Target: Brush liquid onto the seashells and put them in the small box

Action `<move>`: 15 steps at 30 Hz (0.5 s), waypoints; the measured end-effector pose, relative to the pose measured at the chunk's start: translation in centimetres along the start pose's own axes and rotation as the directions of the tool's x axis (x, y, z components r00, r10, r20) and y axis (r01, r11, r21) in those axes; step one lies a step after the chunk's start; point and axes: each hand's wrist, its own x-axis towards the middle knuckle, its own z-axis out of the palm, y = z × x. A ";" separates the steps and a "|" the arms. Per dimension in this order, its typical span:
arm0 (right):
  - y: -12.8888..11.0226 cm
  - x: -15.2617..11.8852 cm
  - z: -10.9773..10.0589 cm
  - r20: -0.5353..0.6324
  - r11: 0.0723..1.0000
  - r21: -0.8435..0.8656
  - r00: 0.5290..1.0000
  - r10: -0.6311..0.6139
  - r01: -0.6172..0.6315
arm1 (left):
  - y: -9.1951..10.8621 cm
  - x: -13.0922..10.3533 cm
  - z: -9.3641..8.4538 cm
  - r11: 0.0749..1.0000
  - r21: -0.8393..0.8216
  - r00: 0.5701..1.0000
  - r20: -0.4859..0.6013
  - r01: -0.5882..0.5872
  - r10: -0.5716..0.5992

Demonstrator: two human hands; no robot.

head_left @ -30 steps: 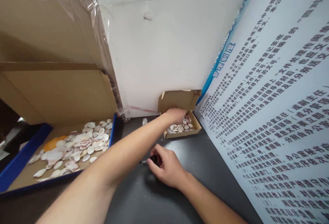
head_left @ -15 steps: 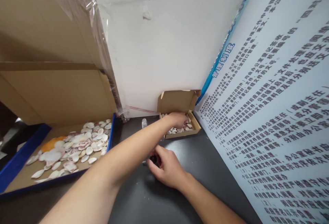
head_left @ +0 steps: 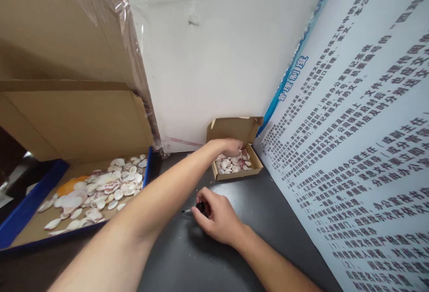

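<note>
My left hand (head_left: 232,147) reaches over the small cardboard box (head_left: 238,175), its fingers curled together at the back among the shells (head_left: 231,163). Whatever those fingers hold is hidden or too small to name. My right hand (head_left: 216,215) hovers low above the dark tabletop, its fingers closed round the black cap of a small applicator brush (head_left: 200,208). The brush's thin pale stem points left, free of the hand. My left forearm crosses in front of the spot just left of the small box.
On the left, a larger blue-edged box (head_left: 63,171) holds many pale shells (head_left: 110,187) and an orange piece (head_left: 71,185). Its cardboard lid (head_left: 83,124) stands up behind. A white wall (head_left: 214,60) and a printed panel (head_left: 355,127) bound the table (head_left: 248,211).
My left hand has lifted slightly, uncovering more shells in the small box. The small clear bottle near my forearm is now covered by it. The brush stem at my right hand shows more plainly.
</note>
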 end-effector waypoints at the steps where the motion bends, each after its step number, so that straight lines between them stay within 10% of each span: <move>1: 0.0 0.0 0.0 -0.001 1.000 0.000 1.000 0.000 0.000 | 0.1 -0.1 0.0 1.000 0.002 1.000 0.015 0.006 -0.006; 15: -0.1 0.0 -0.1 0.012 1.000 -0.013 1.000 -0.002 0.002 | -0.8 1.9 1.7 0.992 -0.112 0.993 0.096 -0.054 0.065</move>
